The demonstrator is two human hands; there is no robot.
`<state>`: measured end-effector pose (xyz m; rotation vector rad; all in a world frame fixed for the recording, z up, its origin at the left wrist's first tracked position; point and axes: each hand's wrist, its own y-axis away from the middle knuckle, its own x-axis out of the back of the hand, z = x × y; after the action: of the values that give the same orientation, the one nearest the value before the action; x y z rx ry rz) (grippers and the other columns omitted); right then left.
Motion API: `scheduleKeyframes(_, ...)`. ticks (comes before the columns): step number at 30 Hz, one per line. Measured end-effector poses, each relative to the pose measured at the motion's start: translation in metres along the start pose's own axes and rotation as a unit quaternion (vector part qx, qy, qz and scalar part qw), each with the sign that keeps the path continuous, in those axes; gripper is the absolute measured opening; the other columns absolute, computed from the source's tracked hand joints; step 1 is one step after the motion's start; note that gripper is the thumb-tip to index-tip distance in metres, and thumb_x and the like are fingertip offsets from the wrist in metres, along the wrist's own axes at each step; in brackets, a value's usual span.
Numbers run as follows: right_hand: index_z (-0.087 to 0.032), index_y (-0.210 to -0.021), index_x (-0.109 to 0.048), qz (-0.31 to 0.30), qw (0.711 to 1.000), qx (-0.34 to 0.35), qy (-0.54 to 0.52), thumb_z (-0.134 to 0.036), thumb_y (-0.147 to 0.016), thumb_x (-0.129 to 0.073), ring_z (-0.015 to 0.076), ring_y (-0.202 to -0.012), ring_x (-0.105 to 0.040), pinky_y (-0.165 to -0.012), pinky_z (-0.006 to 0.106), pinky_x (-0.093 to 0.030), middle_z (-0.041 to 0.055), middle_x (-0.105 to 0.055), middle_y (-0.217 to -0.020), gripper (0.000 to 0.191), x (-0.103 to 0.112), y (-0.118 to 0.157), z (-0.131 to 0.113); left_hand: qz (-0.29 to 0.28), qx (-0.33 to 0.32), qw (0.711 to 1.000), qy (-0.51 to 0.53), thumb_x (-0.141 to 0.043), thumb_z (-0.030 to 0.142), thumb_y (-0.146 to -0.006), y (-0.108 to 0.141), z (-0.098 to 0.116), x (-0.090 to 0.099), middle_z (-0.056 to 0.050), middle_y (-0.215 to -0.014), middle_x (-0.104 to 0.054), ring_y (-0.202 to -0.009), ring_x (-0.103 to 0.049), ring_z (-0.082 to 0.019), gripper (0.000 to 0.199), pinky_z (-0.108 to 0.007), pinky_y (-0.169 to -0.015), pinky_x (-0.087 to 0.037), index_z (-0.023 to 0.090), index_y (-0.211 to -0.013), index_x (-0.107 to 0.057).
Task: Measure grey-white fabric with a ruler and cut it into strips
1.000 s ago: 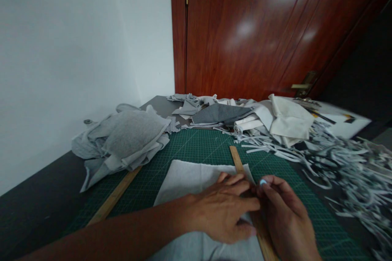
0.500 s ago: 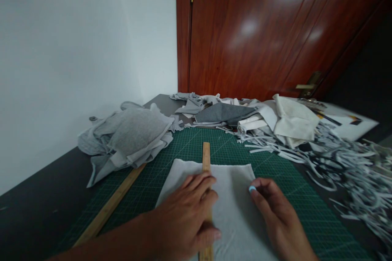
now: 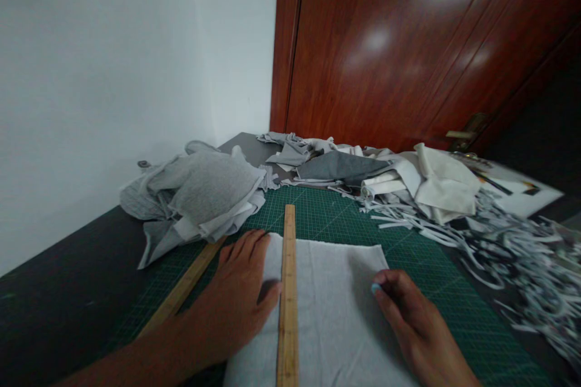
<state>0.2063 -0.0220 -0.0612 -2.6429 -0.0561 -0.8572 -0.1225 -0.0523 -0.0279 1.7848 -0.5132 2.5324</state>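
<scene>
A pale grey piece of cloth (image 3: 336, 308) lies flat on a green cutting mat (image 3: 327, 217). Lengthwise over its left part runs a wooden ruler (image 3: 288, 296), its far end past the cloth's edge. My left hand (image 3: 245, 290) rests flat at the cloth's left edge, fingers stretched forward and thumb tip against the ruler. Over the right edge of the cloth, my right hand (image 3: 413, 320) is closed in a pinch. Between its thumb and fingers shows a small light-blue piece (image 3: 376, 288), seemingly tailor's chalk.
A second wooden strip (image 3: 181, 290) lies on the mat at left, partly under a heap of grey cloth (image 3: 209, 187). Fabric scraps (image 3: 345, 166) line the back. Cut strips (image 3: 526, 266) pile up at right. A white wall and a reddish wooden door (image 3: 385, 54) stand behind.
My left hand has moved left off the top of the ruler and spread out. The ruler has shifted left across the cloth. My right hand stays by the right edge, and the view has turned slightly.
</scene>
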Motion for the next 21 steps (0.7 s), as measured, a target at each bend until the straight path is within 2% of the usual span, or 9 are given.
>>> scheduleKeyframes(3,-0.026,-0.097,-0.069,0.021,1.0,-0.006,0.004,-0.039,-0.099,-0.061,0.0265,-0.084,-0.073,-0.075,0.035,-0.057,0.0034,-0.075,-0.087,0.015,0.001,-0.014,-0.028,-0.038,0.03,0.998,-0.026,-0.055,0.025,-0.094,-0.015,0.004,0.009,-0.024,-0.155,-0.058,-0.148,-0.051,-0.041,0.057,-0.066,-0.121,-0.04,0.007,-0.148,-0.056)
scheduleKeyframes(5,-0.026,-0.099,-0.068,0.031,0.999,0.02,-0.015,-0.038,-0.099,-0.061,0.0259,-0.088,-0.07,-0.08,0.036,-0.054,0.0028,-0.072,-0.089,0.014,-0.01,-0.027,-0.056,-0.046,0.044,0.997,-0.035,-0.057,0.026,-0.094,-0.024,0.006,0.015,-0.025,-0.152,-0.06,-0.145,-0.054,-0.042,0.058,-0.065,-0.119,-0.042,0.006,-0.148,-0.057)
scheduleKeyframes(7,-0.026,-0.101,-0.067,0.022,0.996,0.046,-0.074,-0.036,-0.103,-0.058,0.0243,-0.089,-0.067,-0.08,0.036,-0.052,0.0024,-0.069,-0.092,0.013,-0.031,-0.038,-0.081,-0.031,0.039,0.998,-0.036,-0.057,0.025,-0.093,-0.028,0.007,0.017,-0.025,-0.153,-0.059,-0.145,-0.053,-0.042,0.059,-0.063,-0.117,-0.043,0.005,-0.149,-0.056)
scheduleKeyframes(9,-0.026,-0.101,-0.063,0.039,0.985,0.055,-0.159,-0.035,-0.104,-0.056,0.0225,-0.085,-0.064,-0.075,0.034,-0.051,0.0016,-0.066,-0.092,0.011,-0.059,-0.045,-0.094,0.001,-0.001,1.0,-0.023,-0.055,0.02,-0.093,-0.024,0.008,0.014,-0.024,-0.157,-0.056,-0.148,-0.05,-0.04,0.058,-0.062,-0.118,-0.042,0.008,-0.149,-0.056)
scheduleKeyframes(12,-0.026,-0.1,-0.06,0.024,0.971,0.046,-0.232,-0.034,-0.105,-0.057,0.0212,-0.081,-0.062,-0.073,0.033,-0.05,-0.0001,-0.063,-0.088,0.011,-0.092,-0.048,-0.086,0.039,-0.095,0.995,0.015,-0.052,0.014,-0.092,-0.008,0.009,0.005,-0.018,-0.16,-0.053,-0.152,-0.047,-0.035,0.056,-0.058,-0.121,-0.041,0.016,-0.148,-0.055)
scheduleKeyframes(14,-0.026,-0.1,-0.059,0.019,0.972,0.029,-0.232,-0.035,-0.106,-0.057,0.0205,-0.08,-0.06,-0.073,0.032,-0.049,-0.0008,-0.061,-0.087,0.011,-0.099,-0.047,-0.07,0.049,-0.12,0.991,0.033,-0.051,0.012,-0.092,0.001,0.01,0.0,-0.016,-0.16,-0.054,-0.15,-0.048,-0.032,0.058,-0.055,-0.122,-0.04,0.018,-0.15,-0.052)
scheduleKeyframes(17,-0.025,-0.103,-0.06,-0.005,0.979,0.015,-0.205,-0.034,-0.107,-0.058,0.0205,-0.082,-0.059,-0.075,0.033,-0.048,-0.0003,-0.061,-0.09,0.01,-0.092,-0.044,-0.049,0.033,-0.042,0.998,0.025,-0.053,0.017,-0.092,0.0,0.009,0.0,-0.021,-0.157,-0.055,-0.148,-0.048,-0.037,0.062,-0.06,-0.12,-0.039,0.011,-0.153,-0.048)
scheduleKeyframes(19,-0.025,-0.104,-0.059,-0.016,0.981,0.019,-0.192,-0.032,-0.108,-0.056,0.021,-0.085,-0.059,-0.078,0.033,-0.048,0.0007,-0.061,-0.094,0.009,-0.085,-0.043,-0.042,-0.006,0.029,1.0,0.009,-0.061,0.025,-0.09,-0.013,0.007,0.004,-0.024,-0.152,-0.056,-0.144,-0.049,-0.042,0.059,-0.064,-0.117,-0.038,0.008,-0.146,-0.054)
scheduleKeyframes(21,-0.025,-0.105,-0.059,-0.024,0.983,0.023,-0.182,-0.032,-0.109,-0.054,0.0213,-0.087,-0.059,-0.079,0.033,-0.048,0.001,-0.061,-0.094,0.009,-0.082,-0.041,-0.041,-0.044,0.063,0.997,0.011,-0.069,0.03,-0.086,-0.03,0.006,0.011,-0.022,-0.146,-0.058,-0.141,-0.05,-0.043,0.05,-0.063,-0.115,-0.039,0.011,-0.132,-0.064)
